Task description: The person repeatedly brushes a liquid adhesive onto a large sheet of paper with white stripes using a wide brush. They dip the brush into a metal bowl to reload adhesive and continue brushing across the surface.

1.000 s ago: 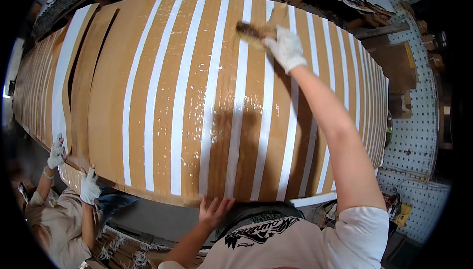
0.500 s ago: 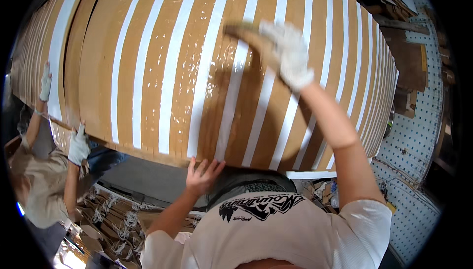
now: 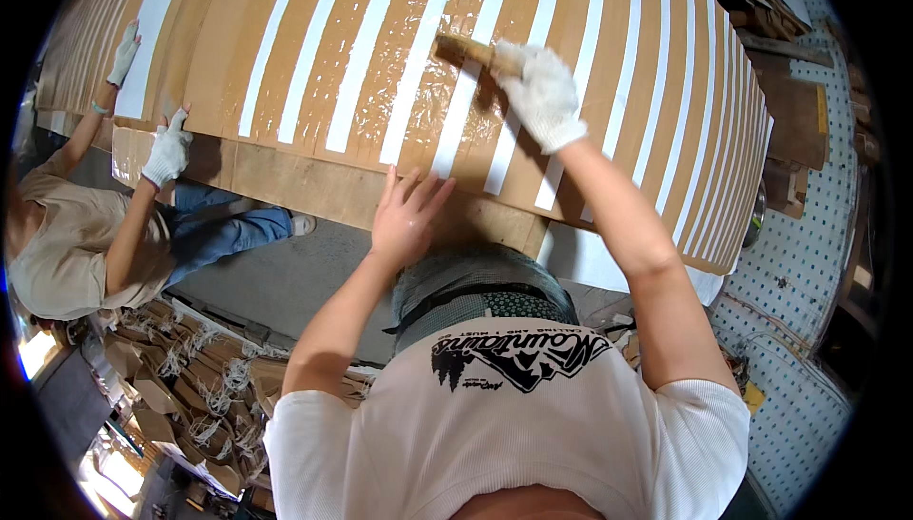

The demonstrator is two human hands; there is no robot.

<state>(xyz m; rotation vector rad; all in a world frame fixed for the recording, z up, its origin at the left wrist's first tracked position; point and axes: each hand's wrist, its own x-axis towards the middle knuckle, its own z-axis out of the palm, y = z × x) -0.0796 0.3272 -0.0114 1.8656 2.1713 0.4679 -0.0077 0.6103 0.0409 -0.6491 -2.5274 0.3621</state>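
My right hand [image 3: 540, 97], in a white knitted glove, is closed round a brown brush [image 3: 466, 49] held over the fanned cardboard sheets [image 3: 380, 73]. The far end of the brush points left. Brown bands and white strips alternate across the sheets, and a wet, glossy film shines around the brush. Bare and with fingers spread, my left hand [image 3: 407, 215] rests at the near edge of the sheets. Beneath that edge a wooden board [image 3: 314, 182] shows.
At the left a co-worker [image 3: 86, 244] has two gloved hands at the same sheets. Brown pieces with white strings [image 3: 200, 387] lie behind at lower left. Cardboard pieces [image 3: 794, 120] stand at the right beside a dotted pale surface [image 3: 808, 263].
The near edge of the sheets has shifted away from me, uncovering the wooden board. My left hand and the co-worker's hands have moved away with it. The brush stays over the sheets.
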